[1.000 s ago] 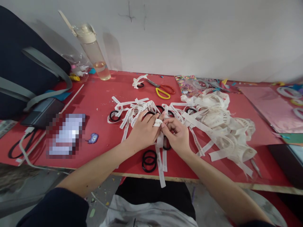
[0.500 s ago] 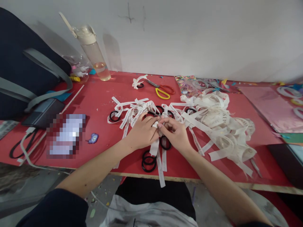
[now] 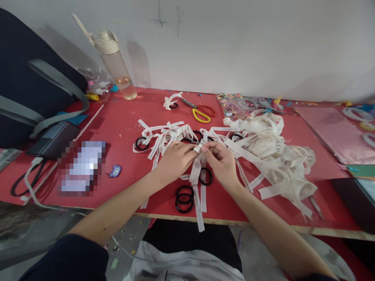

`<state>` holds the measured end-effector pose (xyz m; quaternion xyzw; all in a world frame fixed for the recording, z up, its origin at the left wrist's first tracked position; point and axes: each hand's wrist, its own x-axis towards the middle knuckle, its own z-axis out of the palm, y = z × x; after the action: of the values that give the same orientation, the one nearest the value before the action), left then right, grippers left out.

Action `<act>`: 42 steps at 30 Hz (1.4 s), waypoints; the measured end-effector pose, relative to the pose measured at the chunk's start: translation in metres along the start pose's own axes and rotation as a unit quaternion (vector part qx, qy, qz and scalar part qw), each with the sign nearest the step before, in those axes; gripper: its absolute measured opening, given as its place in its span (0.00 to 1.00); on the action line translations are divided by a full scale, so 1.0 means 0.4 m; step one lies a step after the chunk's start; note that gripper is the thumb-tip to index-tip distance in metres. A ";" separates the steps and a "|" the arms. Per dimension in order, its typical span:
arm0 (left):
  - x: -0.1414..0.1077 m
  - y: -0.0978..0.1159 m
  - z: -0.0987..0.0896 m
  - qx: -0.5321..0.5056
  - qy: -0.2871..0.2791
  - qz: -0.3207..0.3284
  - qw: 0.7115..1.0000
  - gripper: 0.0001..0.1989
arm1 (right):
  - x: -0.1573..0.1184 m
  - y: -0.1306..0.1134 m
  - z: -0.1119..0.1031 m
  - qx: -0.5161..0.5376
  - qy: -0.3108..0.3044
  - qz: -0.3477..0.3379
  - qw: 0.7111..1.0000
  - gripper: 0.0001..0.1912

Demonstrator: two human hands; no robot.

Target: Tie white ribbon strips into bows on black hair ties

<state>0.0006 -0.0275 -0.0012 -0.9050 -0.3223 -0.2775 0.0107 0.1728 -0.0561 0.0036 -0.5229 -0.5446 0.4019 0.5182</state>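
Note:
My left hand [image 3: 179,159] and my right hand [image 3: 220,160] meet over the table, each pinching a gathered white ribbon [image 3: 198,149] between the fingertips. Loose tails of printed ribbon hang below the hands, one reaching past the table's front edge. A black hair tie [image 3: 205,176] lies just under my right hand, and a few stacked black hair ties [image 3: 184,199] sit nearer the edge. Behind my hands are cut printed ribbon strips [image 3: 172,134] with more black hair ties among them. Whether a hair tie is inside the pinched ribbon is hidden by the fingers.
Scissors [image 3: 202,112] with red and yellow handles lie behind, beside a finished-looking ribbon bow [image 3: 169,102]. A tangled ribbon heap [image 3: 272,156] fills the right side. At left are a phone [image 3: 83,166], a small purple charm [image 3: 115,171], a water bottle [image 3: 117,66] and a dark bag [image 3: 32,74].
My fingertips have drawn slightly apart, and more of the gathered white ribbon shows between them. My right hand has shifted a little to the right. The surrounding objects stay put.

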 end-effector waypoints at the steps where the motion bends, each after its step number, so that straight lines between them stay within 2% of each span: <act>1: 0.002 -0.003 -0.001 -0.036 0.007 -0.014 0.999 0.12 | 0.001 0.000 -0.001 0.006 0.005 -0.009 1.000 0.11; 5: 0.009 -0.009 -0.009 -0.182 0.053 -0.060 0.980 0.12 | 0.004 0.006 -0.006 0.003 0.032 -0.037 0.999 0.11; 7: 0.010 -0.010 -0.011 -0.232 0.076 -0.076 0.967 0.11 | 0.004 0.008 -0.007 0.013 0.010 -0.031 0.999 0.11; 11: 0.008 -0.008 -0.011 -0.266 0.115 -0.088 0.953 0.10 | 0.000 0.008 -0.002 0.070 -0.045 -0.013 0.996 0.10; 15: 0.008 0.001 -0.021 -0.291 0.140 -0.111 0.940 0.05 | -0.003 0.005 0.003 0.076 -0.039 -0.009 0.996 0.11; 17: 0.009 0.006 -0.029 -0.321 0.154 -0.134 0.925 0.02 | -0.003 0.004 0.002 0.056 -0.027 -0.014 0.998 0.11; 18: 0.010 0.007 -0.033 -0.337 0.158 -0.148 0.916 0.03 | -0.003 0.004 0.001 0.044 -0.023 -0.020 0.999 0.11; 21: 0.012 0.004 -0.040 -0.364 0.134 -0.187 0.903 0.11 | -0.005 0.005 -0.001 -0.004 -0.033 -0.056 0.998 0.09; 24: 0.017 -0.001 -0.044 -0.377 0.061 -0.215 0.899 0.10 | -0.008 0.006 -0.002 -0.036 -0.039 -0.087 0.995 0.07; 27: 0.023 -0.003 -0.042 -0.425 0.029 -0.246 0.871 0.09 | -0.006 0.006 -0.004 -0.041 0.010 -0.105 0.994 0.08; 31: 0.022 -0.004 -0.027 -0.479 0.047 -0.297 0.825 0.10 | -0.001 0.003 -0.010 -0.074 0.078 -0.160 0.981 0.11; 34: 0.017 -0.004 -0.012 -0.511 0.091 -0.338 0.785 0.13 | -0.003 0.001 -0.012 -0.092 0.101 -0.159 0.978 0.10; 39: 0.019 0.008 -0.004 -0.567 0.113 -0.361 0.732 0.18 | -0.009 0.010 -0.002 -0.081 0.068 -0.124 0.987 0.12; 42: 0.023 0.018 -0.009 -0.579 0.106 -0.358 0.725 0.18 | -0.010 0.018 0.008 -0.052 0.040 -0.112 0.992 0.18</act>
<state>0.0091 -0.0287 0.0075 -0.5173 -0.3958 -0.4875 -0.5814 0.1705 -0.0586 -0.0045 -0.5007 -0.5985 0.2915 0.5533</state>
